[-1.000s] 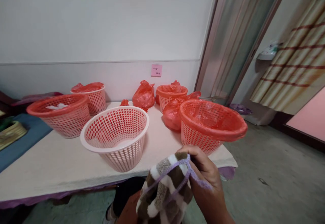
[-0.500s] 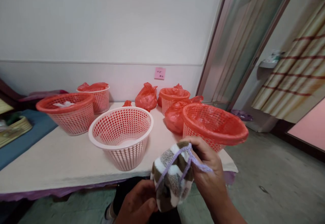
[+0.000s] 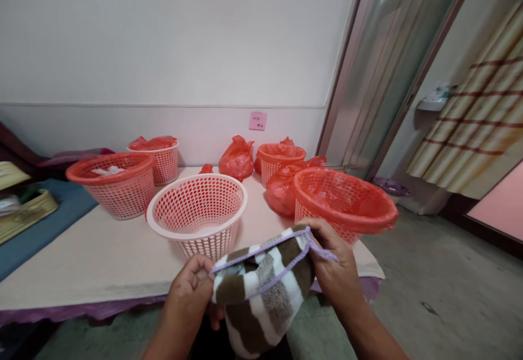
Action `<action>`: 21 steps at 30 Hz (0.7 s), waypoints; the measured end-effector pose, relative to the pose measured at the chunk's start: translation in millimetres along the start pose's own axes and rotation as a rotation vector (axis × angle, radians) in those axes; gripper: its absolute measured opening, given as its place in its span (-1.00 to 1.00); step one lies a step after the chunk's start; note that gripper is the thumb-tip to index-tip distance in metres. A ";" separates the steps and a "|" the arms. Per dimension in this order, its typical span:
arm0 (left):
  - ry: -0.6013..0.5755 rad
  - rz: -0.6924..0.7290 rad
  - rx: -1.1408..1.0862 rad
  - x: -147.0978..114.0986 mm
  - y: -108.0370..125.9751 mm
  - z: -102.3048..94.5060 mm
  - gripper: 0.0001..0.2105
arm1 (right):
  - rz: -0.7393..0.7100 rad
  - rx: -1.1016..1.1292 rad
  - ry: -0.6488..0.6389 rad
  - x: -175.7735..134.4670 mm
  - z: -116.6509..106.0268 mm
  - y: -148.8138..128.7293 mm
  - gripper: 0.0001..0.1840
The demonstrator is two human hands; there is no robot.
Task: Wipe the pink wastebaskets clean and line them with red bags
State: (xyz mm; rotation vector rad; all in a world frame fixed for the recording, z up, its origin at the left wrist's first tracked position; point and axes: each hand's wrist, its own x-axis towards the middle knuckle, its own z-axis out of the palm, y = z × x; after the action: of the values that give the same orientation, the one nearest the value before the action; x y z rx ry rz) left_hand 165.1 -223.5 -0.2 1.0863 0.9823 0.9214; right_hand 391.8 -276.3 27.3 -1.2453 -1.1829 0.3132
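Between my hands hangs a fuzzy fabric pouch [image 3: 265, 294] with brown, grey and white patches and a purple crocheted edge. My left hand [image 3: 192, 289] pinches the left end of its rim. The right end, where a short purple cord [image 3: 324, 252] sticks out, is gripped by my right hand [image 3: 337, 262]. The mouth of the pouch is stretched wide, with a dark gap showing inside. Just beyond it stands a white plastic basket [image 3: 200, 235] with perforated sides. Behind my right hand is a basket lined with a red bag [image 3: 343, 202].
Red-lined baskets [image 3: 112, 185] stand at the left, with another white one [image 3: 165, 164] behind. Tied red plastic bags [image 3: 237, 158] and a smaller lined basket [image 3: 281, 158] sit toward the wall. A pink note [image 3: 257, 121] is stuck there. The pale tablecloth [image 3: 81, 262] reaches the front edge.
My left hand has moved up and left, taking the pouch's left rim with it. The pouch, bunched up before, is now spread wide. My right hand has stayed nearly in place.
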 end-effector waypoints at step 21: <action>-0.255 -0.035 -0.096 8.8 64.9 -17.3 -0.85 | 0.374 0.460 -0.080 -1.5 -13.8 -9.0 -0.76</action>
State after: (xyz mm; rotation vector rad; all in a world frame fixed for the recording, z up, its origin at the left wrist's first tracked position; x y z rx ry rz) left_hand 144.1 -196.7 58.3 1.0717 0.7377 0.7722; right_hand 398.9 -288.4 36.1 -1.0437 -0.8703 0.8689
